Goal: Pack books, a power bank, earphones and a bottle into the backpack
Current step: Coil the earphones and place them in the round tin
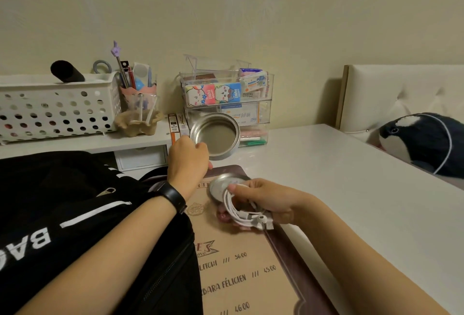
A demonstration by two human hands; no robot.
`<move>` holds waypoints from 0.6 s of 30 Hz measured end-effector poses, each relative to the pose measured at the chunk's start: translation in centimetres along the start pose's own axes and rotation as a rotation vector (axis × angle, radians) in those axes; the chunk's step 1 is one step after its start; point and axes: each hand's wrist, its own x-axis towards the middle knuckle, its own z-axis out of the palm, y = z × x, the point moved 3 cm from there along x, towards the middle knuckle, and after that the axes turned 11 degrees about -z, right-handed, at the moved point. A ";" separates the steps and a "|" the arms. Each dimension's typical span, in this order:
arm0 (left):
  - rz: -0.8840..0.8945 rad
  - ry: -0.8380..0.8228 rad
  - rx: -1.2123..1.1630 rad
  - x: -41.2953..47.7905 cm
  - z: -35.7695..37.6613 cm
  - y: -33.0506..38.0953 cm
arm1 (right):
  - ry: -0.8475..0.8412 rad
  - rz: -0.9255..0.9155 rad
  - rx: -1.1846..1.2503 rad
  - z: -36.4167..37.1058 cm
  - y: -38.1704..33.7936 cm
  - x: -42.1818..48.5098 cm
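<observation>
**Earphones in hand, tin tipped open**

At the frame's center, the left hand [187, 159], a black band on its wrist, curls its fingers round the rim of a round metal tin [217, 136], which is tilted with its opening toward the camera. Just below and right of it, the right hand [261, 199] grips the coiled white earphones [241, 211]. A round metal lid [221, 186] lies against its thumb; whether the hand holds it too cannot be told. The black backpack [62, 201] fills the lower left, its edge on a printed mat [251, 277] on the white surface [326, 164].
</observation>
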 end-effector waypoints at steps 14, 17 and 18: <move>0.007 -0.739 0.395 -2.2 2.8 -1.1 | 1.141 -0.209 0.098 -7.6 -1.5 -2.4; 0.021 -0.906 0.372 -3.1 3.2 -0.7 | 0.994 -0.251 0.130 -5.9 -2.2 -1.7; 0.023 -0.950 0.372 -3.4 3.4 -0.7 | 0.943 -0.252 0.108 -5.1 -2.1 -1.4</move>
